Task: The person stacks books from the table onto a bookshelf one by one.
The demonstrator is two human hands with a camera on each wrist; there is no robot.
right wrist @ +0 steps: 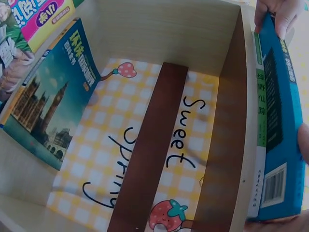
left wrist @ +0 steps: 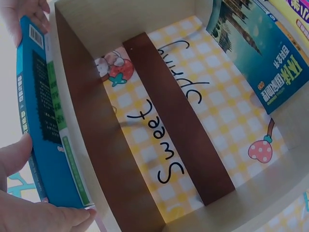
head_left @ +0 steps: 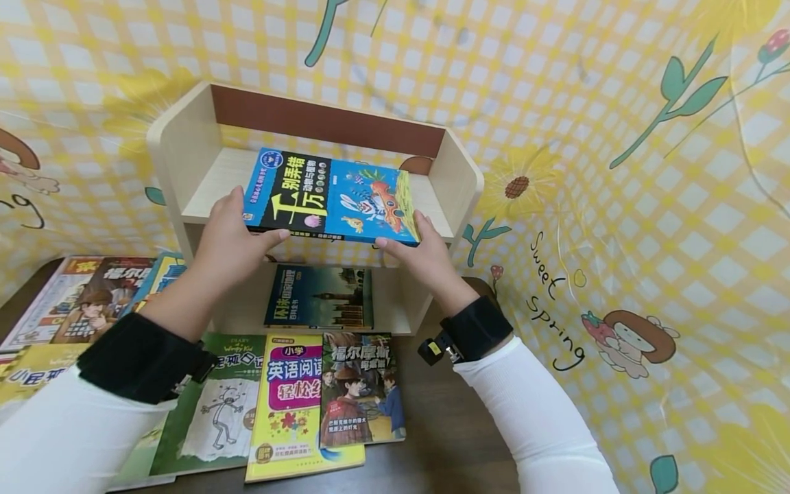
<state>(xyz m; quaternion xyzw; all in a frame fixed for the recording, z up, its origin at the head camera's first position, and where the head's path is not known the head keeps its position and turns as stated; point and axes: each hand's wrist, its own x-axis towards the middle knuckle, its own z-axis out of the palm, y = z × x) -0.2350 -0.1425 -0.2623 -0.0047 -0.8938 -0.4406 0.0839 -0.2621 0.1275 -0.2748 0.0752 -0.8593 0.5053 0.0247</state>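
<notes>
Both hands hold a blue picture book (head_left: 364,199) flat, cover up, over the upper board of a small wooden bookshelf (head_left: 169,165). My left hand (head_left: 223,240) grips its left end, with the thumb along the near edge. The right end is gripped by my right hand (head_left: 424,257), its thumb also on the near edge. In the right wrist view, a book with a green and white spine (right wrist: 261,116) sits between the blue book and the board. Below, a teal book with a clock tower (head_left: 327,298) lies on the lower board.
In front of the shelf lie a green book (head_left: 212,412), a yellow-and-pink book (head_left: 290,405) and a dark detective book (head_left: 364,391). More books (head_left: 92,302) overlap at the left. Yellow-checked cloth (head_left: 555,171) hangs behind and to the right.
</notes>
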